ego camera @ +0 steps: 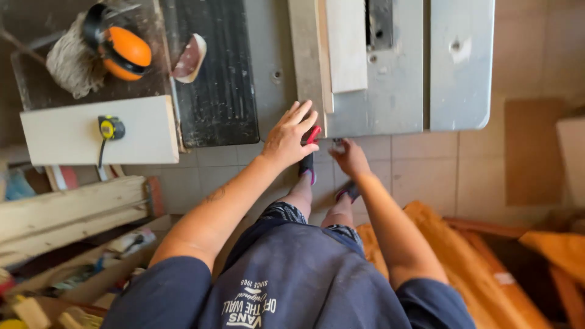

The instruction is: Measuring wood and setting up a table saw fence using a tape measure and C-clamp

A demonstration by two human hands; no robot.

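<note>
Reaching below the grey metal saw table, the left hand spreads open-fingered over a red switch; right hand, beneath the table edge, grip unclear

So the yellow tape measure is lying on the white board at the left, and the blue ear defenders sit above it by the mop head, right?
Not quite. The head view shows the ear defenders are orange, not blue. The rest holds: they sit by the mop head, above the yellow tape measure lying on the white board.
</note>
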